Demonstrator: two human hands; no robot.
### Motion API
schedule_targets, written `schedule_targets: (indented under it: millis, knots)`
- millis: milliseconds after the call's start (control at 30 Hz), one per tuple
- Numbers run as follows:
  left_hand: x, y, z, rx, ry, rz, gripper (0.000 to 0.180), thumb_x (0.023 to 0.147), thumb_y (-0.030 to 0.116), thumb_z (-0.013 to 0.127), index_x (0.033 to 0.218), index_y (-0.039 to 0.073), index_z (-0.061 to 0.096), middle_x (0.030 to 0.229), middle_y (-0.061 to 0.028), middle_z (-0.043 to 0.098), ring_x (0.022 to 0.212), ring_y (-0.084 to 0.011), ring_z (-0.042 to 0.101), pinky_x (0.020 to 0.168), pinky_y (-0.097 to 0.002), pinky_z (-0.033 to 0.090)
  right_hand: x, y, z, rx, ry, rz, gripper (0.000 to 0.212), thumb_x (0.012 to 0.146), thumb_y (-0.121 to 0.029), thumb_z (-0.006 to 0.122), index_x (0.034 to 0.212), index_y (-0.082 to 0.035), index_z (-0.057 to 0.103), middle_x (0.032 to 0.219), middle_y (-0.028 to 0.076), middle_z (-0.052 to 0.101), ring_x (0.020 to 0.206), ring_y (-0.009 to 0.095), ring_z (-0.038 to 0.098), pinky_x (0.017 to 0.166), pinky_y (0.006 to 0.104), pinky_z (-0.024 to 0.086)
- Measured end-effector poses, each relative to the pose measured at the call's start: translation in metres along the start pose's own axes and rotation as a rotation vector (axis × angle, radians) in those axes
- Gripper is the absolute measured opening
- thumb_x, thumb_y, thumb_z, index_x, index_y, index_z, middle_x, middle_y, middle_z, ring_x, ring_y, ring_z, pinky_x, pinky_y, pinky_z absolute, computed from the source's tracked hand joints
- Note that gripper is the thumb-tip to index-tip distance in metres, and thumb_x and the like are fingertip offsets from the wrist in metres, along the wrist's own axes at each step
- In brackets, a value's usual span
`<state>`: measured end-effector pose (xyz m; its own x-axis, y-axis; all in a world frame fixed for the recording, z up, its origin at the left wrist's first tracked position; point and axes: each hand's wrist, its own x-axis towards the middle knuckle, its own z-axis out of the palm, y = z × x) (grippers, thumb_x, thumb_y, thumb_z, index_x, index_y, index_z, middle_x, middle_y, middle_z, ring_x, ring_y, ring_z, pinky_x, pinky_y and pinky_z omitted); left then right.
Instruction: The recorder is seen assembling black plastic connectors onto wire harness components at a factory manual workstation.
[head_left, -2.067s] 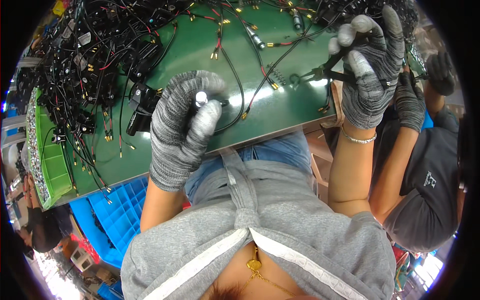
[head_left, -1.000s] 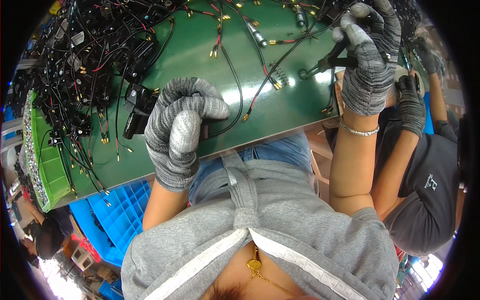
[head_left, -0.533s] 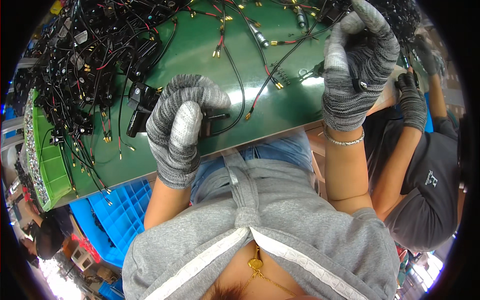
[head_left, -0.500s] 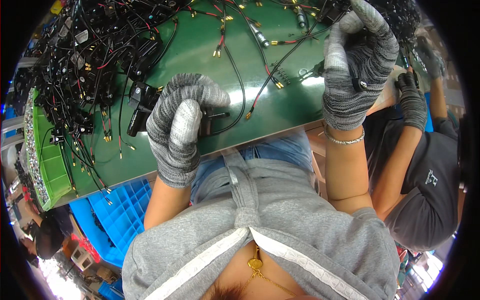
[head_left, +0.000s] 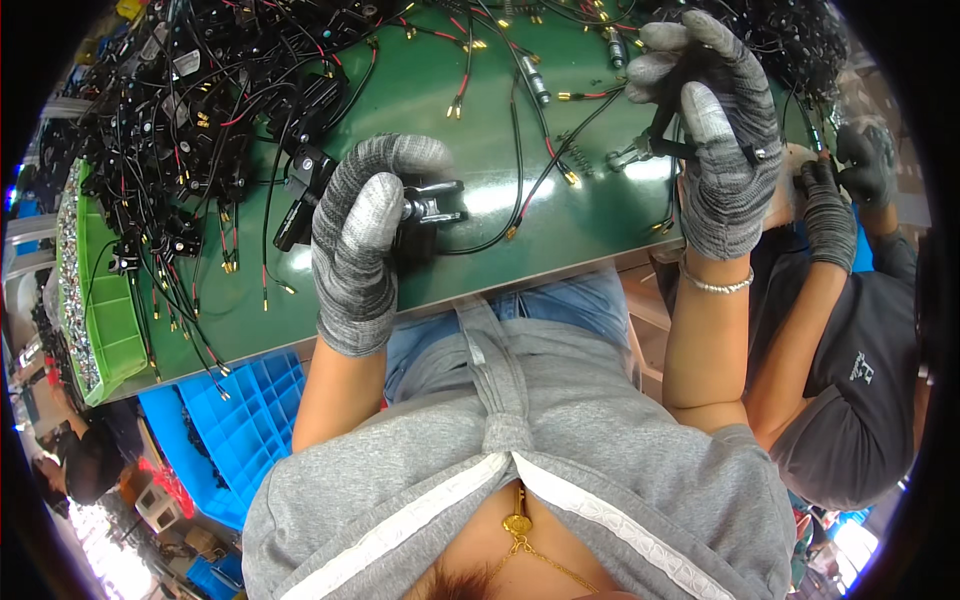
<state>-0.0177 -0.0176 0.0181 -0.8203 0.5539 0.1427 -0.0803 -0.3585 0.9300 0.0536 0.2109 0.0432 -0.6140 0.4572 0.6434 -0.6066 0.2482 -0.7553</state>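
Note:
My left hand (head_left: 365, 250), in a grey-striped knit glove, is closed around a black part with a forked end (head_left: 437, 203) sticking out to the right past the fingertips. A thin black cable runs from beneath it. My right hand (head_left: 730, 150), gloved likewise, is raised at the right with curled fingers around a dark lever-like piece (head_left: 662, 132); its exact kind is unclear. A shiny metal end shows left of that piece; whether it is joined is unclear. Just left of it, a small coil spring (head_left: 579, 160) lies on the green table (head_left: 400, 100).
Black cabled parts (head_left: 200, 110) with red wires and gold tips are heaped at the left. A green bin (head_left: 115, 330) stands at the left edge, a blue crate (head_left: 240, 410) below. Silver cylinders (head_left: 535, 80) lie farther back. A co-worker's gloved hand (head_left: 828, 215) is at the right.
My right hand has turned and come slightly lower, showing more of the dark piece in it. My left hand has tilted a little, and the forked end now shows more plainly.

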Motion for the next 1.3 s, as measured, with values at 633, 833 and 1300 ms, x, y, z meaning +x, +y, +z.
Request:
schedule_targets:
  millis: [633, 833, 1300]
  knots:
    - [0.001, -0.006, 0.001, 0.11, 0.05, 0.024, 0.035, 0.09, 0.032, 0.058, 0.099, -0.001, 0.066, 0.092, -0.0095, 0.067, 0.084, -0.0174, 0.063, 0.076, -0.0296, 0.052, 0.005, 0.016, -0.015, 0.566, -0.112, 0.203, 0.09, 0.086, -0.065, 0.047, 0.133, 0.012, 0.042, 0.111, 0.021, 0.056, 0.084, 0.021, 0.052, 0.066, 0.0272, 0.043]
    - [0.003, -0.004, -0.002, 0.039, -0.007, -0.06, 0.023, 0.086, 0.022, 0.063, 0.096, 0.002, 0.066, 0.092, -0.0051, 0.067, 0.083, -0.0122, 0.06, 0.075, -0.0271, 0.049, 0.011, 0.016, -0.016, 0.551, -0.171, 0.271, 0.079, 0.088, -0.053, 0.045, 0.132, 0.013, 0.042, 0.111, 0.02, 0.054, 0.085, 0.021, 0.05, 0.066, 0.0265, 0.042]
    - [-0.002, -0.011, -0.002, 0.006, 0.038, -0.041, 0.019, 0.088, 0.012, 0.059, 0.103, 0.002, 0.064, 0.098, -0.007, 0.066, 0.092, -0.0138, 0.062, 0.082, -0.0282, 0.052, 0.042, -0.033, 0.026, 0.596, -0.354, 0.085, 0.059, 0.085, -0.03, 0.057, 0.126, 0.011, 0.045, 0.103, 0.015, 0.058, 0.086, 0.019, 0.049, 0.069, 0.0269, 0.043]
